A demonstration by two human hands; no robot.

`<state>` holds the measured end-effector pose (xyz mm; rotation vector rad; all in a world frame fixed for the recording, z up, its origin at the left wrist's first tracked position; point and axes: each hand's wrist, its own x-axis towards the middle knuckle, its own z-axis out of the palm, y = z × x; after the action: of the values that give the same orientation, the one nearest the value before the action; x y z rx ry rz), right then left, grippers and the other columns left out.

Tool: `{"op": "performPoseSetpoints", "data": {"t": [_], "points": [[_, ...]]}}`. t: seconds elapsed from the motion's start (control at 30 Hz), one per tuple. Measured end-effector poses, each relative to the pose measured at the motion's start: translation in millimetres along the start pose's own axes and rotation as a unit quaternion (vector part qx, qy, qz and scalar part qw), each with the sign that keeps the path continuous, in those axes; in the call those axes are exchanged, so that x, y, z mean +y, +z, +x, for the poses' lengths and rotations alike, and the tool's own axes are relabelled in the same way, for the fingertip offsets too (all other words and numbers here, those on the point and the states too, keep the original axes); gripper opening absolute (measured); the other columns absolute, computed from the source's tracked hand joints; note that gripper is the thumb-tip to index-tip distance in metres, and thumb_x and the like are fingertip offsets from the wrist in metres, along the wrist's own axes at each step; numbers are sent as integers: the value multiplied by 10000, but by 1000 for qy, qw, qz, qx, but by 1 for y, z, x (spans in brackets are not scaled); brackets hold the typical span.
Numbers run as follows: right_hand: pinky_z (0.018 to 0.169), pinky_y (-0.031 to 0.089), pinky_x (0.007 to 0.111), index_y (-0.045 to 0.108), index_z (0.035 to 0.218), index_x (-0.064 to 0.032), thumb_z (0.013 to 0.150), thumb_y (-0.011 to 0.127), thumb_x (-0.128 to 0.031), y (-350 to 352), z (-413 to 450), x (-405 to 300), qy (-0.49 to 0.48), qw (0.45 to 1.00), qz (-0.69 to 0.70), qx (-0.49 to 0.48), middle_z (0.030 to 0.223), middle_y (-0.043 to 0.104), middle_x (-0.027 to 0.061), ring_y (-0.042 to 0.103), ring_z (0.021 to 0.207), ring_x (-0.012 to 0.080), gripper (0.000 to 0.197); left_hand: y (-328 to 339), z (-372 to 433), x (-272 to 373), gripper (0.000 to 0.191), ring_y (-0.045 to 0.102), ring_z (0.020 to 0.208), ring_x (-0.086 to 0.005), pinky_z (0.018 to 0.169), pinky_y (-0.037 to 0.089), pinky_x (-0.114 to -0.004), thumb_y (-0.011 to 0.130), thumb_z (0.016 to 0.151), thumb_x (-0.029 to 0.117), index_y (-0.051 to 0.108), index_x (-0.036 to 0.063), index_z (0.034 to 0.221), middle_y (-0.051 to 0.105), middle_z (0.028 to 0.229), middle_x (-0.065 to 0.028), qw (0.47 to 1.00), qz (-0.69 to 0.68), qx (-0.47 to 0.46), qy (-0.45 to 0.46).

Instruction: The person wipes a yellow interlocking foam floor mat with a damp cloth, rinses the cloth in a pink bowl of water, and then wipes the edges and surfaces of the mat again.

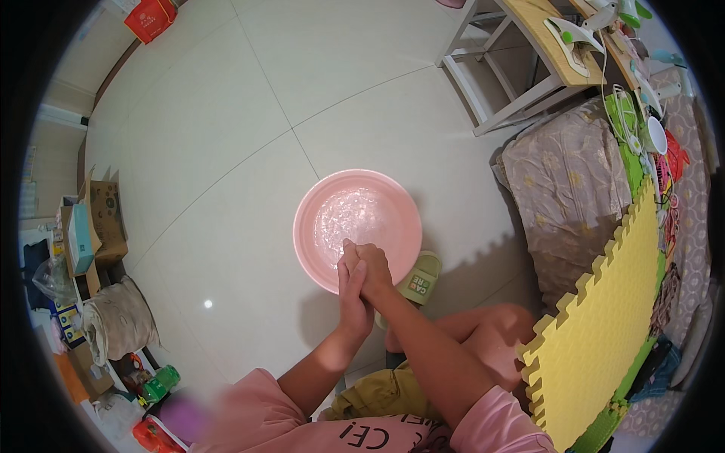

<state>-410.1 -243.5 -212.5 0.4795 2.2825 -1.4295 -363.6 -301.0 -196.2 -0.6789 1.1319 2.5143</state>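
Observation:
Over the near edge of a round pink plastic basin (pixel 303 249), my two hands are pressed together. Rippling, glinting water (pixel 354 212) covers the basin's bottom. My left hand (pixel 355 308) lies against my right hand (pixel 378 274), its thumb crossing it. The fingers of my right hand are bent, and its palm side is hidden against the left. No object shows between them, though the space inside the clasp cannot be seen. Just right of the basin is a green slipper (pixel 422 280) with writing on its strap.
Pale tiles (pixel 226 141) surround the basin. A yellow foam mat (pixel 600 317) stands at right, before a patterned cloth-covered bundle (pixel 566 164). A wood-topped stool (pixel 544 34) with metal legs carries a white-green appliance (pixel 572 42). Cardboard boxes (pixel 107 221) and a rolled cloth (pixel 122 320) line the left.

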Motion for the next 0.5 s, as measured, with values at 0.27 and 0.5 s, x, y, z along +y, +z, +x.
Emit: {"op": "performPoseSetpoints", "data": {"t": [0.27,0.5], "points": [[758,504,499,649,703,49,1010,395,-353,-4,-1,-4,25,999,-13,-38,787,638,305,643,764,455,566,3,-2,2,601,446,1234,-172,1056,369,-336,465,995,301,251,74,1508,445,1324,-79,1000,10,9,-2],[891,480,472,597,1115,25,993,432,-447,-1,1,14,102,993,44,-51,1031,658,281,636,975,424,515,-35,17,-16,399,508,1159,-168,982,443,-354,515,1001,230,438,82,1364,510,1282,-81,995,-64,60,-56]]}}
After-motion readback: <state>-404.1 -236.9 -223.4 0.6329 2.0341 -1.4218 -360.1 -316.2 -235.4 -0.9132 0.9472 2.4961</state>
